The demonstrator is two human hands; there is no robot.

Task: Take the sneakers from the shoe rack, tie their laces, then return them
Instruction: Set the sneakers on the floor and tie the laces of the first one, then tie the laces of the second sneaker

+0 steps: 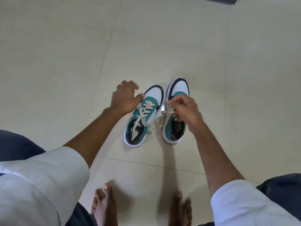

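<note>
Two teal, white and black sneakers stand side by side on the tiled floor, toes pointing away from me. The left sneaker (143, 116) has loose cream laces, one end lying inside its opening. My left hand (124, 98) hovers at its left side near the toe, fingers apart, thumb touching the upper. My right hand (185, 110) sits over the right sneaker (175, 128) and pinches its cream lace (167, 112), which stretches out to the left. The right sneaker's tongue is hidden under that hand.
My bare feet (104, 207) stand on the floor close in front of me. Pale tiles (65, 62) surround the sneakers on all sides. A dark object's corner (231, 0) shows at the top right edge.
</note>
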